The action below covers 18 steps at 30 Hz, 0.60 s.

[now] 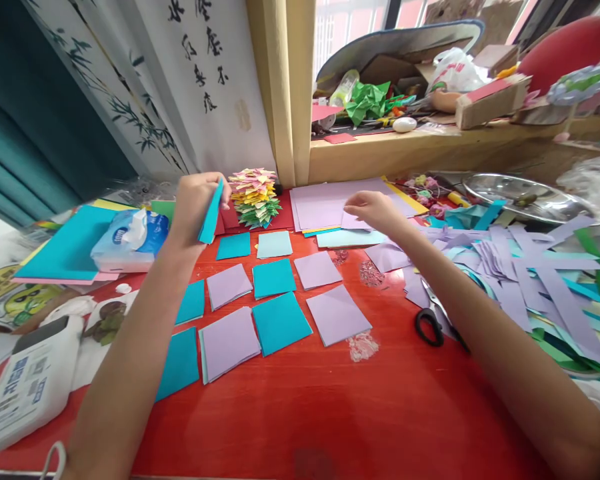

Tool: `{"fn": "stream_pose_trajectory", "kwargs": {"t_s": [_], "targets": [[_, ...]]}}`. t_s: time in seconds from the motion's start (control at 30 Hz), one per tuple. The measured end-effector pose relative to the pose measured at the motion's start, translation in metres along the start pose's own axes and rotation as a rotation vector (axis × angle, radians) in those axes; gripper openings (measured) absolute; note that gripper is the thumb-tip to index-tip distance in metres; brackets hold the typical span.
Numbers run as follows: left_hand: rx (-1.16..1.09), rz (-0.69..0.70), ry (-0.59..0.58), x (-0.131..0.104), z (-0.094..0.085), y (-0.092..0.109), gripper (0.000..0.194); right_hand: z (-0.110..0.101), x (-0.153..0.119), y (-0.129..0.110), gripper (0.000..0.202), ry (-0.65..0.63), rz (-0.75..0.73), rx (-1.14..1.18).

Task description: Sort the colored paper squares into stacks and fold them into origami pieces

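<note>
Raised at the left, my left hand (197, 203) is closed on a small teal paper piece (211, 213), seen nearly edge-on. My right hand (373, 208) is over the light purple sheets (317, 203) at the back, its fingers bent together; whether they pinch a paper is too small to tell. Between my arms lie several square paper stacks in rows, among them a large teal stack (281, 323), a large purple stack (230, 343) and a light blue stack (275, 245). A layered paper tower (255, 198) in pink, yellow and green stands beside my left hand.
Black-handled scissors (430, 325) lie under my right forearm, beside heaped paper strips (530, 280). A metal tray (527, 197) sits at the back right. On the left are a tissue pack (130, 240), teal sheets (73, 243) and a white bottle (30, 383).
</note>
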<state>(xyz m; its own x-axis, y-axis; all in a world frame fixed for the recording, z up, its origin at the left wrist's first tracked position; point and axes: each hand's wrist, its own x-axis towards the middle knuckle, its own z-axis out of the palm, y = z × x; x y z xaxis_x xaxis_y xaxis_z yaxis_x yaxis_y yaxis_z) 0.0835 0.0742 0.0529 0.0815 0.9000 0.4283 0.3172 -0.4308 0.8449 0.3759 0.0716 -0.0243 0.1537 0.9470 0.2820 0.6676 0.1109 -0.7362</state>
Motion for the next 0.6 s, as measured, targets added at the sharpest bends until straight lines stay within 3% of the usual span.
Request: {"fn": "stream_pose_trajectory", "kwargs": {"t_s": [0.07, 0.2, 0.37, 0.47, 0.6], "targets": [[-0.105, 0.065, -0.049, 0.002, -0.009, 0.004, 0.014, -0.013, 0.009, 0.03, 0.02, 0.031, 0.052, -0.214], [-0.183, 0.082, -0.07, 0.002, -0.02, 0.011, 0.013, -0.021, 0.013, 0.065, 0.039, 0.085, 0.301, -0.36], [-0.171, 0.101, -0.051, -0.003, -0.023, 0.015, 0.014, -0.004, 0.01, 0.077, 0.071, 0.103, 0.337, -0.457], [-0.193, 0.118, -0.065, -0.003, -0.022, 0.014, 0.015, 0.005, 0.011, 0.081, 0.072, 0.128, 0.31, -0.45], [-0.263, 0.053, -0.162, 0.005, -0.024, 0.013, 0.011, 0.009, 0.013, 0.087, 0.075, 0.154, 0.302, -0.238]]}}
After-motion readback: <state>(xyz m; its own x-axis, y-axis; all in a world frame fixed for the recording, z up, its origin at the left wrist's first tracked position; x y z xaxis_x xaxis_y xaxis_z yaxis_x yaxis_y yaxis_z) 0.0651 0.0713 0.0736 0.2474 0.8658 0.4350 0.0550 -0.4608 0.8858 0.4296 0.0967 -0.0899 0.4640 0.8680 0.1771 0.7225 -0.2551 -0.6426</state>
